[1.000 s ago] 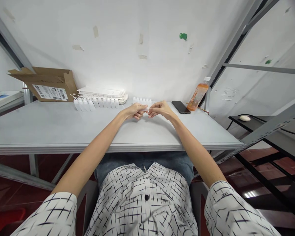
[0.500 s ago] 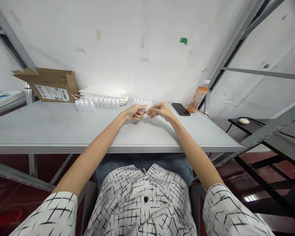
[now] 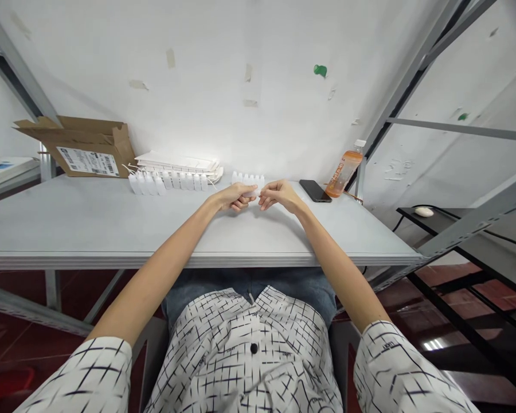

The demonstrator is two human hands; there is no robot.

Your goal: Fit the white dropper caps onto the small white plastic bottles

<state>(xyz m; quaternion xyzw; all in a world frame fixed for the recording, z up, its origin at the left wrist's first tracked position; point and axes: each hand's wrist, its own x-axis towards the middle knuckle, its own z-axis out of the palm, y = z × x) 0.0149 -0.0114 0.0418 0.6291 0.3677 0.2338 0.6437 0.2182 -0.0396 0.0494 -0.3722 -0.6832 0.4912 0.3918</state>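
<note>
My left hand is closed around a small white plastic bottle, thumb along its top, just above the grey table. At the bottle's right end, the fingertips of my right hand are pinched together. Whether they grip a cap or the tip there is too small to tell. Right behind my hands stands a short row of similar white bottles, partly covered by them. More small bottles with thin spouts stand in a group to the left, and a line of bottles continues beside them.
An open cardboard box sits at the back left, with stacked white packets beside it. A black phone lies to the right, near a bottle of orange drink leaning on the metal frame. The table's front edge runs before my lap.
The right fingertips have shifted very slightly at the bottle's end. My left hand keeps its hold, and the view has moved a little. The other things stay in place.
</note>
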